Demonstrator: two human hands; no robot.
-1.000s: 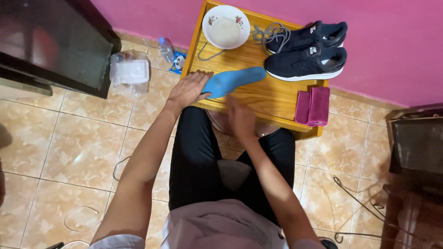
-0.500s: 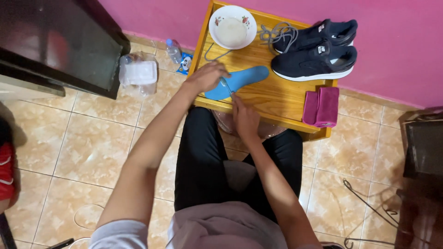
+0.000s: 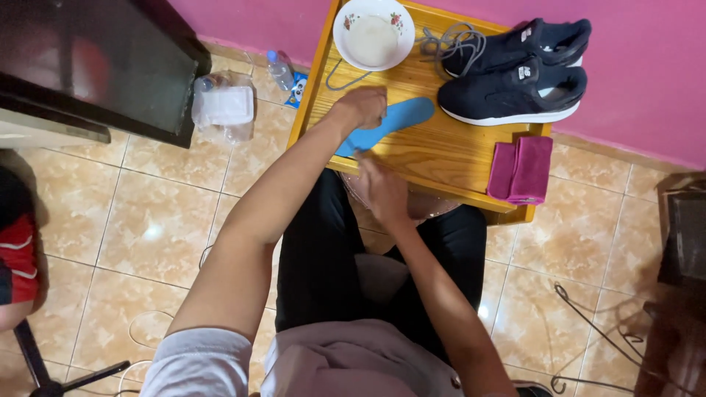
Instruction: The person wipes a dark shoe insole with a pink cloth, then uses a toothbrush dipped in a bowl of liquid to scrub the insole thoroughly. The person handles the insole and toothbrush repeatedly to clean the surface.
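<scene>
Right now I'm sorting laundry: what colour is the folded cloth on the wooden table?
Magenta folded cloth, clearest in the head view.

The person is wearing a short-sleeved top in a pale, greyish-lilac fabric, its sleeve ending high on the upper arm and leaving both forearms bare down to the left hand [image 3: 362, 107] and the right hand [image 3: 382, 192]. Neither wrist is carrying a watch, band or glove, and no rings are showing on the fingers. Below the hands, dark, close-fitting black trousers are covering both legs, and the hem of the pale top is lying loosely over the lap.
</scene>
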